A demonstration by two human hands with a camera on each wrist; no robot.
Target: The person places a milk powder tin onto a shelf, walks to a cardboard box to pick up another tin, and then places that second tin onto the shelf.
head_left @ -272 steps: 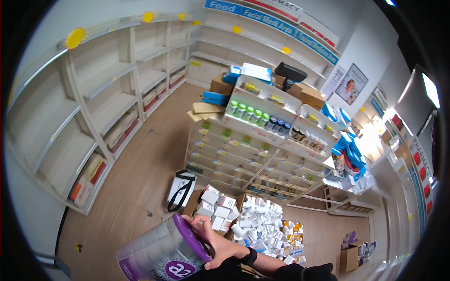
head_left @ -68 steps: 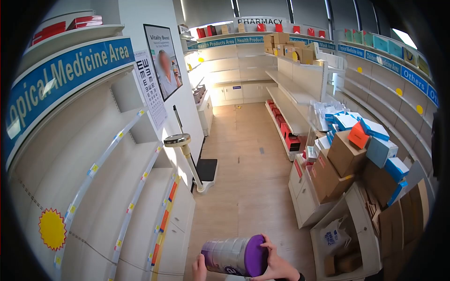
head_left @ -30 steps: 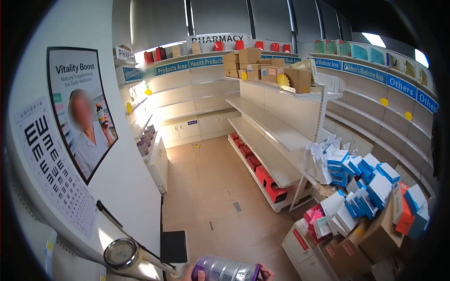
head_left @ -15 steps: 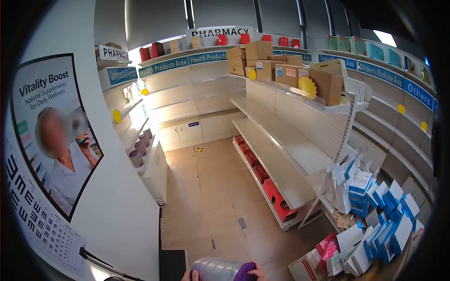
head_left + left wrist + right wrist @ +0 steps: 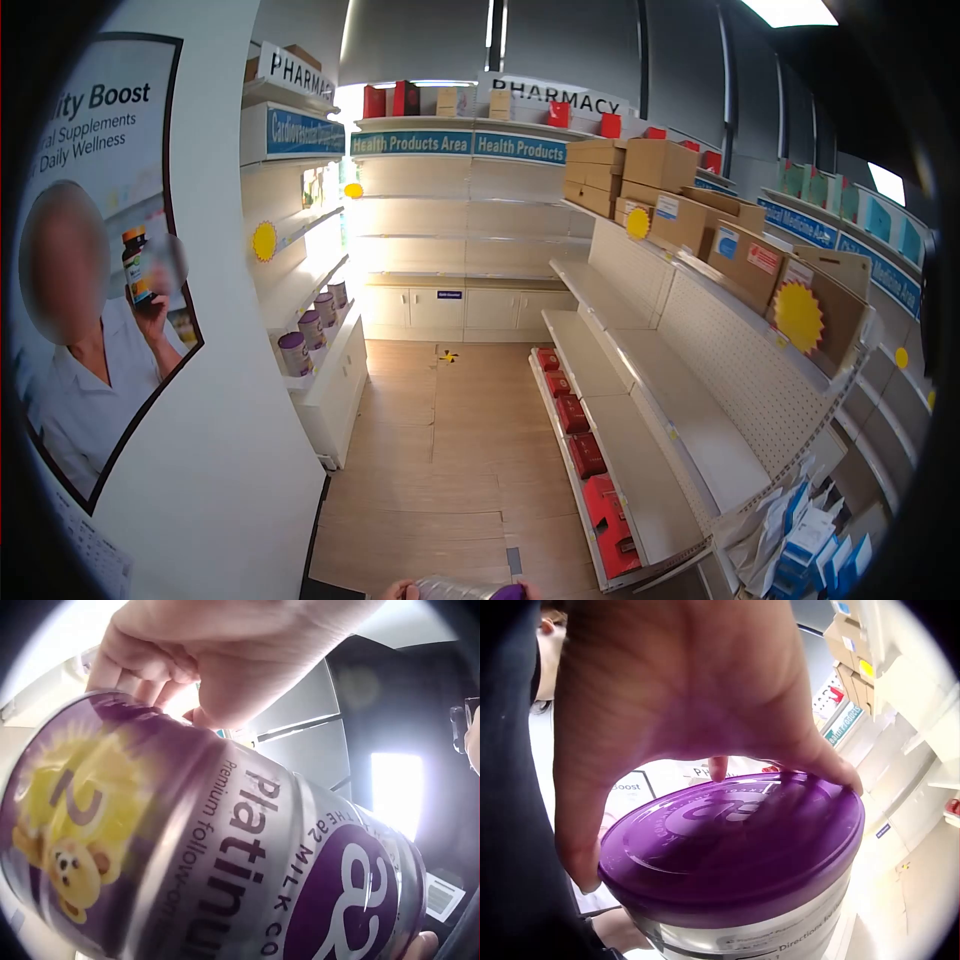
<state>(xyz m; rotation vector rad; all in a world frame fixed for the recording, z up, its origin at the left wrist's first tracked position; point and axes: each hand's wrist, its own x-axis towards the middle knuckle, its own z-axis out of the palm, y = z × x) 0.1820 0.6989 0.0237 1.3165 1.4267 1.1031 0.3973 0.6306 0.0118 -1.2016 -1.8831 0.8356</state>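
A milk powder tin (image 5: pixel 450 588), silver and purple, lies on its side between both hands at the bottom edge of the head view. My left hand (image 5: pixel 232 656) grips its base end, fingers curled over the purple band. The label (image 5: pixel 251 870) reads Platinum in the left wrist view. My right hand (image 5: pixel 682 690) spans the purple lid (image 5: pixel 727 855), thumb and fingers hooked on opposite sides of the rim. Only the fingers of each hand show in the head view, and most of the tin is cut off there.
Several similar tins (image 5: pixel 294 354) stand on a low shelf at left, beyond the poster wall (image 5: pixel 230 420). At right, a long shelf unit (image 5: pixel 640 420) holds red boxes (image 5: pixel 588 455) low down and cardboard boxes (image 5: pixel 690 200) on top. Blue-and-white boxes (image 5: pixel 805 550) crowd the lower right. A wooden floor aisle (image 5: pixel 430 450) runs between.
The view has advanced up the aisle past the scale and eye chart, bringing the tins on the left shelf closer. The held tin has sunk toward the frame's bottom, both hands still on it.
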